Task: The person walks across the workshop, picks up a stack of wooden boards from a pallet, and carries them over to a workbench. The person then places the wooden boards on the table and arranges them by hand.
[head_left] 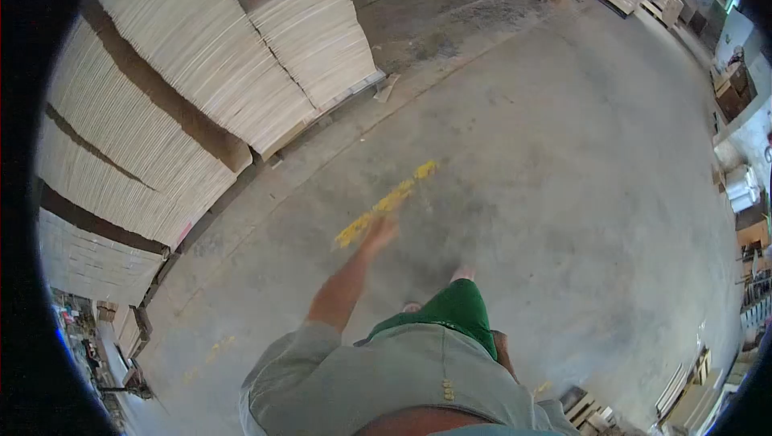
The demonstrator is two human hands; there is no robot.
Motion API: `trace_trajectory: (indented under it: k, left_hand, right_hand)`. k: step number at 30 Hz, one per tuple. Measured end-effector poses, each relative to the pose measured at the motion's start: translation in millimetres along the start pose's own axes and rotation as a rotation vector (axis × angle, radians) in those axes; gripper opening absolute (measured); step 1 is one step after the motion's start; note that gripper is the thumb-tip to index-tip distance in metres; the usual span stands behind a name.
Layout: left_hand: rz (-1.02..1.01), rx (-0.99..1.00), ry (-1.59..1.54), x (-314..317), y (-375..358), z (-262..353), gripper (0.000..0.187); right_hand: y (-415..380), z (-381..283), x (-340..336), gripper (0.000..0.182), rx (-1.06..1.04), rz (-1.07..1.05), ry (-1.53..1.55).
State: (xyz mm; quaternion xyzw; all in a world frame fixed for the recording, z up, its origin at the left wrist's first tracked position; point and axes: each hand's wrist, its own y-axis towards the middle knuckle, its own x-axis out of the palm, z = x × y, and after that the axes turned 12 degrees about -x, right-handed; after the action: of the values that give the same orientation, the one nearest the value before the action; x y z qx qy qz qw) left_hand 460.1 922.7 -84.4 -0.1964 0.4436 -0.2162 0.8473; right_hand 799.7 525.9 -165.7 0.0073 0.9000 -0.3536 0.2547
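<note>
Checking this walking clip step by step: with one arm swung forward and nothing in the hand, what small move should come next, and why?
Probably one more step forward across the concrete floor, judging by the posture. The left hand swings ahead, blurred and apparently empty, touching nothing; the right hand is out of view. The stacked plywood sheets stand apart to the left, so the path ahead past the yellow floor mark looks open.

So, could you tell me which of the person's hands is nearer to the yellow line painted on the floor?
Left. The left hand swings out empty just beside the yellow line; the right hand is not visible.
</note>
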Motion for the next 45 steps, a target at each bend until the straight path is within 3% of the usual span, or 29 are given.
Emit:
trace_trajectory:
  k: [2, 3, 6, 8, 9, 11, 12, 14, 15, 18, 21, 23, 24, 25, 26, 27, 28, 29, 31, 33, 35, 37, 41, 44, 45]
  left_hand:
    - [0.147, 0.035, -0.211, -61.6, 48.0, 127.6, 0.032]
    - [0.174, -0.003, -0.497, -89.5, 48.8, 183.9, 0.027]
    - [0.157, 0.182, -0.361, -114.5, 124.6, 254.2, 0.023]
    - [0.041, 0.121, -0.356, -83.5, 191.7, 232.4, 0.019]
    - [0.113, 0.232, -0.172, -49.7, 218.0, 187.2, 0.019]
    - [0.330, 0.435, 0.198, 11.9, 265.3, 105.7, 0.019]
    - [0.099, 0.181, 0.345, 25.9, 257.5, 77.2, 0.024]
    - [-0.394, -0.269, 0.616, 79.3, 259.7, -11.0, 0.035]
    - [-0.508, -0.410, 0.496, 70.8, 230.4, -7.1, 0.034]
    - [-0.587, -0.742, 0.181, 35.3, 221.9, 37.7, 0.030]
    - [-0.586, -0.745, 0.123, 5.2, 323.2, 79.2, 0.026]
    - [-0.553, -0.559, 0.234, -24.2, 439.0, 108.7, 0.024]
    - [-0.456, -0.318, 0.399, -35.7, 517.0, 124.7, 0.023]
    - [-0.278, -0.077, 0.575, -55.3, 600.5, 153.6, 0.022]
    - [-0.015, 0.086, 0.669, -85.8, 682.5, 196.1, 0.021]
    - [0.080, 0.034, 0.337, -159.1, 725.9, 300.8, 0.025]
    - [0.177, 0.035, -0.007, -249.6, 760.6, 428.7, 0.031]
    - [0.168, 0.112, -0.396, -315.9, 784.0, 525.8, 0.027]
    - [0.057, 0.481, -0.972, -419.0, 781.0, 684.2, 0.023]
    - [-0.059, 0.953, -1.145, -499.0, 748.2, 797.8, 0.018]
    - [-0.205, 1.389, -1.284, -534.8, 748.3, 863.5, 0.019]
    - [-0.316, 1.611, -1.238, -557.0, 771.0, 906.7, 0.019]
    - [-0.379, 1.686, -1.183, -599.5, 851.7, 972.5, 0.020]
    - [-0.350, 1.666, -1.181, -628.5, 921.7, 1006.0, 0.020]
    - [-0.340, 1.659, -1.185, -638.3, 950.4, 1015.0, 0.020]
  right_hand:
    - [59.0, -18.3, -26.8, 0.036, -0.096, 0.017, -0.074]
    - [84.8, -29.0, -46.0, 0.038, -0.142, 0.025, -0.114]
    - [193.1, -33.5, -116.1, 0.037, -0.113, 0.064, -0.075]
    - [252.0, -42.7, -157.6, 0.037, -0.085, 0.077, -0.042]
    - [277.8, -58.5, -177.1, 0.037, -0.073, 0.085, -0.019]
    - [317.3, -102.3, -233.9, 0.031, 0.095, 0.099, 0.567]
    - [343.7, -128.9, -269.4, 0.029, 0.175, 0.111, 0.852]
    - [406.0, -183.8, -338.4, 0.030, 0.088, 0.097, 0.744]
    - [433.5, -207.5, -366.0, 0.032, 0.053, 0.089, 0.694]
    - [516.9, -284.6, -432.5, 0.030, 0.060, 0.306, 0.637]
    - [585.3, -326.4, -459.9, 0.029, 0.046, 0.394, 0.764]
    - [641.4, -323.3, -465.9, 0.023, 0.220, 0.279, 0.668]
    - [651.2, -346.9, -476.4, 0.024, 0.305, 0.216, 0.801]
    - [662.4, -369.2, -484.2, 0.028, 0.294, 0.165, 0.643]
    - [681.8, -378.9, -496.0, 0.025, -0.045, 0.056, 0.137]
    - [705.8, -380.9, -502.2, 0.024, -0.384, -0.053, -0.365]
    - [730.8, -375.9, -499.7, 0.024, -0.253, -0.009, -0.267]
    - [760.3, -370.8, -499.5, 0.024, -0.116, 0.031, -0.173]
    - [815.5, -368.1, -507.4, 0.024, 0.081, 0.107, -0.025]
    - [874.7, -390.2, -530.8, 0.024, 0.094, 0.091, -0.020]
    - [943.4, -410.6, -557.8, 0.024, 0.031, 0.041, -0.095]
    - [1014.1, -420.0, -590.2, 0.023, -0.051, -0.021, -0.212]
    - [1170.0, -417.6, -663.3, 0.023, -0.351, -0.135, -0.650]
    - [1219.5, -621.4, -805.9, 0.025, 0.052, 0.059, 0.407]
    - [1236.1, -690.4, -843.9, 0.026, 0.093, 0.153, 0.667]
